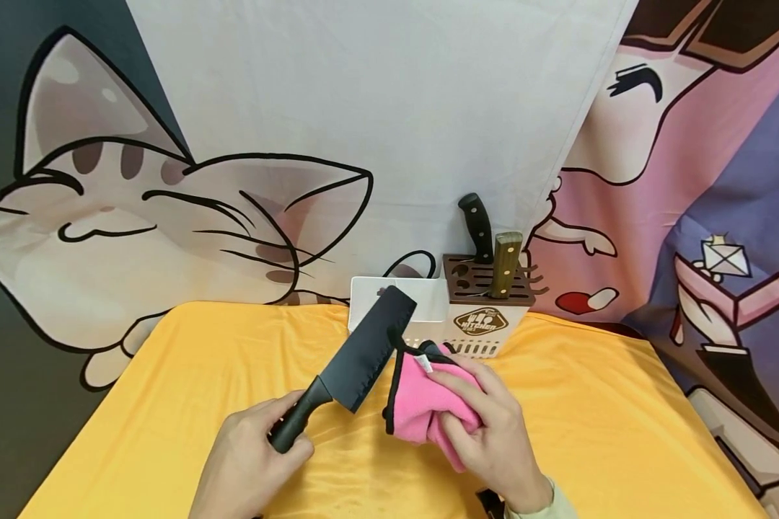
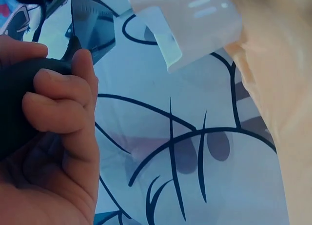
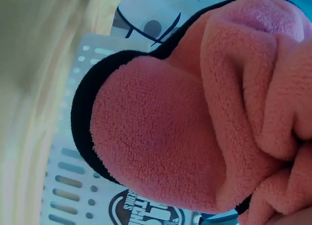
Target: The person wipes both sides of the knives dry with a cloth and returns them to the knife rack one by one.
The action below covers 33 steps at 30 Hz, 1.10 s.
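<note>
A black cleaver [image 1: 368, 351] is tilted up and to the right in the head view, its handle gripped by my left hand [image 1: 249, 447]. In the left wrist view, curled fingers [image 2: 63, 110] wrap that dark handle [image 2: 19, 103]. My right hand [image 1: 493, 422] holds a bunched pink cloth [image 1: 422, 407] with black edging and a small white tag, pinching it between thumb and fingers. The cloth is right at the blade's serrated-looking right edge. Fluffy pink cloth [image 3: 151, 132] fills much of the right wrist view and hides the right hand's fingertips.
Behind the hands stands a knife holder [image 1: 493, 339] with a brown slotted top and side hooks. A black-handled knife [image 1: 477, 227] and a wooden-handled knife [image 1: 506, 265] stand in it. A white open bin [image 1: 363, 295] adjoins its left side. Yellow cloth [image 1: 136, 432] covers the table.
</note>
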{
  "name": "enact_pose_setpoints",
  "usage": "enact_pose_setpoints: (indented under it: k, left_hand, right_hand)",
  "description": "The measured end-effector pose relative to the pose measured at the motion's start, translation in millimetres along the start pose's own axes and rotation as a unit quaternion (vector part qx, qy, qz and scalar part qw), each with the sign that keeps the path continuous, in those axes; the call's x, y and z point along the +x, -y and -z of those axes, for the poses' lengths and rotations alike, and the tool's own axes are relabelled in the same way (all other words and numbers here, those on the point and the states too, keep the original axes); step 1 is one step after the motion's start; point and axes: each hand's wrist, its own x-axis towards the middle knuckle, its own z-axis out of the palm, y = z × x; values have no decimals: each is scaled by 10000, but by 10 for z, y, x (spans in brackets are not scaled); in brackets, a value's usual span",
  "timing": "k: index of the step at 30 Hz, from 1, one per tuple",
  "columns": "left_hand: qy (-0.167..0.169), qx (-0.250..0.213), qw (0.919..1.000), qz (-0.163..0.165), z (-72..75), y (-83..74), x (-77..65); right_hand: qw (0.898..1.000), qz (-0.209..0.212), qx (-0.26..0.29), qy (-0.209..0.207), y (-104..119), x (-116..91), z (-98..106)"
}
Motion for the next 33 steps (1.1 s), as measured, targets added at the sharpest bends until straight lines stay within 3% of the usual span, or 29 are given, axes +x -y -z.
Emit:
enact_pose_setpoints:
  k: [5, 16, 25, 29, 33]
  left_hand:
    - [200, -31, 9998, -58, -47, -41, -11]
    - [48, -172, 9950, -986, -190, -36, -40]
    - [173, -303, 9879, -1513, -279, -9, -51]
    - [91, -422, 9811, -1885, -343, -15, -57]
    - [-29, -504, 9734, -2235, -395, -29, -64]
  right_hand:
    - [9994, 286, 172, 95, 65, 15, -20]
    - [9949, 844, 335, 447, 187, 66, -59]
    - [9885, 549, 70, 1410, 230, -50, -127]
    - [9849, 674, -1, 1593, 201, -68, -177]
    - [9838, 519, -240, 1701, 178, -84, -200]
